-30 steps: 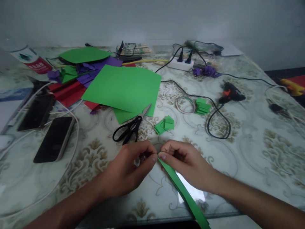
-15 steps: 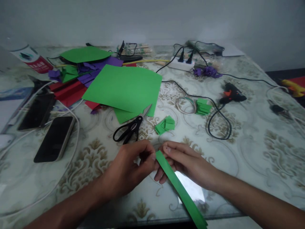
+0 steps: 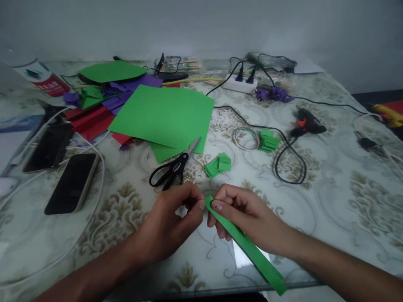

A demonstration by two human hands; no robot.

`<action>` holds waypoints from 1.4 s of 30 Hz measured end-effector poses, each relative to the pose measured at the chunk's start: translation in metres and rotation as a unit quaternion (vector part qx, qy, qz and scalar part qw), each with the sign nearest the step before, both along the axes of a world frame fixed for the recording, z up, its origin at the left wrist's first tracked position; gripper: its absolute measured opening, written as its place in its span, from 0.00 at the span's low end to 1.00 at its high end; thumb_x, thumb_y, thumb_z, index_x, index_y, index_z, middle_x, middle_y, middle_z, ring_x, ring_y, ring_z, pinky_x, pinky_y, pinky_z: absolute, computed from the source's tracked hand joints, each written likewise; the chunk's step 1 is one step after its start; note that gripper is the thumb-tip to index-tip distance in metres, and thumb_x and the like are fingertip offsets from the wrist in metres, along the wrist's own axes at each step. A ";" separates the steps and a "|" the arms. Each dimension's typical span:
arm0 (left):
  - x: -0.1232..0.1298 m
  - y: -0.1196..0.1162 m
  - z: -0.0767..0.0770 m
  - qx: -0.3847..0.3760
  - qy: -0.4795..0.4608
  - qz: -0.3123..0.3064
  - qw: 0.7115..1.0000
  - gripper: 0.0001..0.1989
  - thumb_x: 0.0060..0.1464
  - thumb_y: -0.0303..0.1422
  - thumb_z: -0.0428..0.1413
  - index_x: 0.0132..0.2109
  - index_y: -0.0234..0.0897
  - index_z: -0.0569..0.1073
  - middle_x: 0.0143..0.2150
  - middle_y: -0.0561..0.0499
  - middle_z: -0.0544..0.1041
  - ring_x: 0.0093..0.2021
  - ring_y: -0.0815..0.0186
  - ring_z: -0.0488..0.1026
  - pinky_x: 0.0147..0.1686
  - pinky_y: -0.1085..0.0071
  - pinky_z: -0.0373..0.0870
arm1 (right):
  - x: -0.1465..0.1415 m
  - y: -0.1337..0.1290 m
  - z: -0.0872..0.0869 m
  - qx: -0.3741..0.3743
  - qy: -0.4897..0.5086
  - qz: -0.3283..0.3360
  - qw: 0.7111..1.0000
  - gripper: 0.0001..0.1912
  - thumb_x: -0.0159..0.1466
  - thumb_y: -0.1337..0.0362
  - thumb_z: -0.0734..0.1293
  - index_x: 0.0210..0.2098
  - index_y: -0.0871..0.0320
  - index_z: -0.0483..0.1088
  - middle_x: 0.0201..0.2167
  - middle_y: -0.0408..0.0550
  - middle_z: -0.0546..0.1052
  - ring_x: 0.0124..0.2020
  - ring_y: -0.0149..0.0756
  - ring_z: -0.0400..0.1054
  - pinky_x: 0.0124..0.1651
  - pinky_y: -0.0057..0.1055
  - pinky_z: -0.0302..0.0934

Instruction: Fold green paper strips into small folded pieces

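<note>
One green strip (image 3: 250, 250) slanted toward the near edge of the surface (image 3: 201, 264), its far end between both hands. The right grip (image 3: 248, 214) held it under the thumb; the left grip (image 3: 174, 220) was pinched narrow at the tip, though whether on paper I could not tell. Good handling seemed to call for matched edges and light, even pressure.

Dim, slightly hazy, glare on table (image 3: 333, 209)

Both forearms (image 3: 103, 264) angle inward. The left hand's (image 3: 176, 222) thumb (image 3: 193, 218) and forefinger (image 3: 190, 191) bend together, perhaps touching; the right hand (image 3: 245, 214) pinches, thumb uppermost, lower fingers (image 3: 223, 232) curled beneath.
</note>
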State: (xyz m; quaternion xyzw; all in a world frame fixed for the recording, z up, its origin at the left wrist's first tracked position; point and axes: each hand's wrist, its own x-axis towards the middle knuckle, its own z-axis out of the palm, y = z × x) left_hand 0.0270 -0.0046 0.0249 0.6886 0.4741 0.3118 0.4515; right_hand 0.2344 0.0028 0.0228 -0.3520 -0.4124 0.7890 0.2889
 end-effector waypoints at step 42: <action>0.004 -0.004 0.001 0.099 0.040 -0.023 0.994 0.07 0.60 0.22 0.54 0.34 0.37 0.70 0.28 0.57 0.72 0.27 0.72 0.69 0.28 0.78 0.66 | 0.001 -0.001 0.003 0.082 -0.093 -0.081 0.989 0.13 0.63 0.55 0.77 0.34 0.58 0.76 0.25 0.40 0.71 0.27 0.30 0.62 0.29 0.27 0.55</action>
